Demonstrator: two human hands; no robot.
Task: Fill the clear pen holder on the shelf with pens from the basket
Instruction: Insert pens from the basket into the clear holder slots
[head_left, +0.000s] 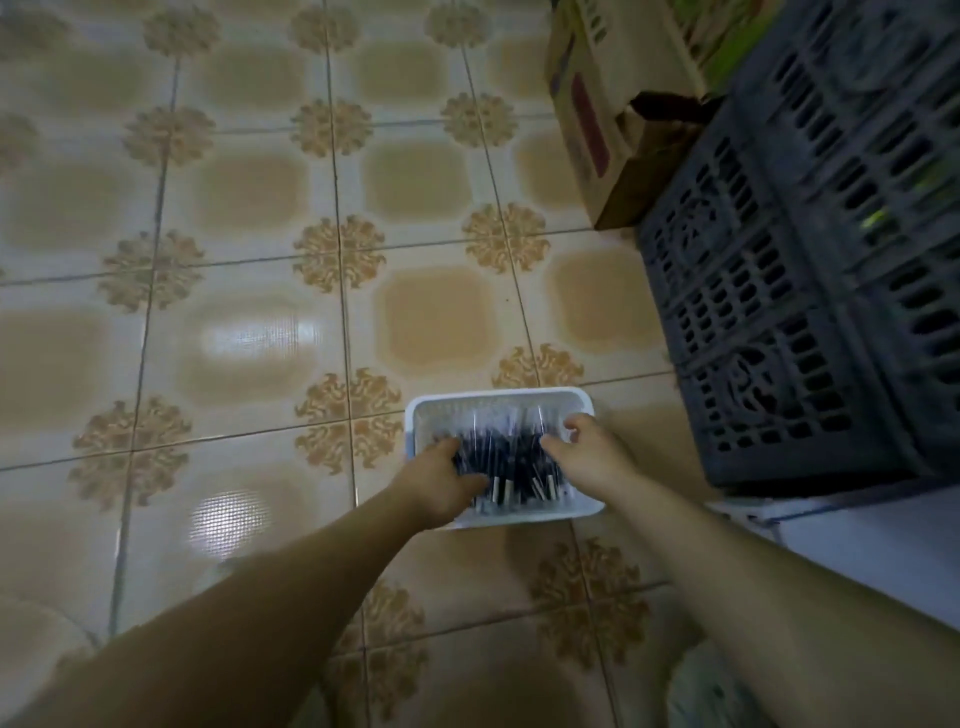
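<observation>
A small white plastic basket (496, 397) sits on the tiled floor, filled with several dark pens (511, 462) lying lengthwise. My left hand (441, 483) reaches into the basket's left side, its fingers curled into the pile of pens. My right hand (587, 449) is in the right side, fingers curled over the pens by the basket's right wall. The image is blurred, so individual pens under the fingers are hard to make out. No clear pen holder or shelf is in view.
A dark grey slotted plastic crate (810, 291) stands to the right of the basket. Behind it lies a cardboard box (597, 119). A white surface (852, 540) shows under the crate at right. Patterned floor tiles (249, 322) spread to the left.
</observation>
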